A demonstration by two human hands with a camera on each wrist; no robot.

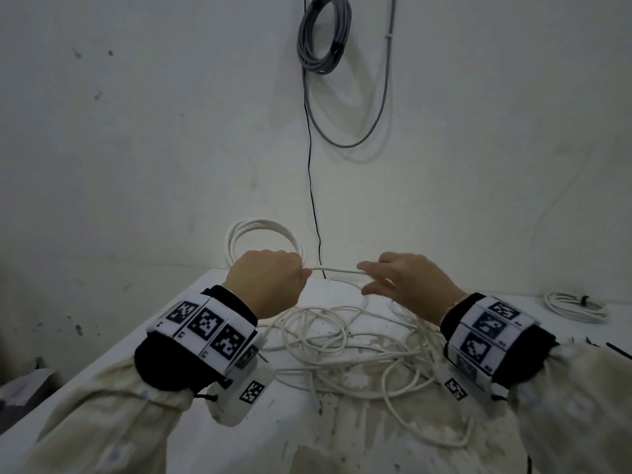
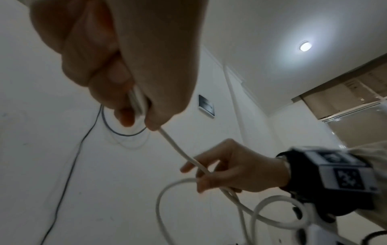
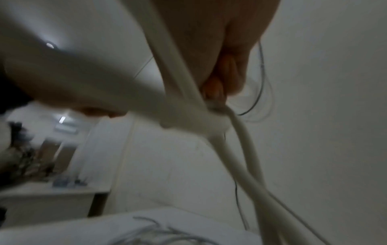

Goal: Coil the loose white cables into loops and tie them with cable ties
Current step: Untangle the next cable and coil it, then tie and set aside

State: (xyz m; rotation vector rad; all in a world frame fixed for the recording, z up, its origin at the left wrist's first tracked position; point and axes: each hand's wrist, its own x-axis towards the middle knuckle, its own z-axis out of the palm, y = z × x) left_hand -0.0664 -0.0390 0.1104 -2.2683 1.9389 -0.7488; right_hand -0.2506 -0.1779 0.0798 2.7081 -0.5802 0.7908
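A long white cable lies in a loose tangle on the stained white table. My left hand is raised above the far edge and grips several wound loops of it, a coil standing up behind the fist. One strand runs straight from that fist to my right hand, which holds it lightly between thumb and fingers. The left wrist view shows the loops clamped in my left hand and the strand passing through my right hand. The right wrist view is blurred; cable strands hang below my right hand.
A small finished white coil lies at the table's far right, with black cable ties near the right edge. A grey cable coil and a thin black wire hang on the wall behind. The table's left edge drops off beside my left forearm.
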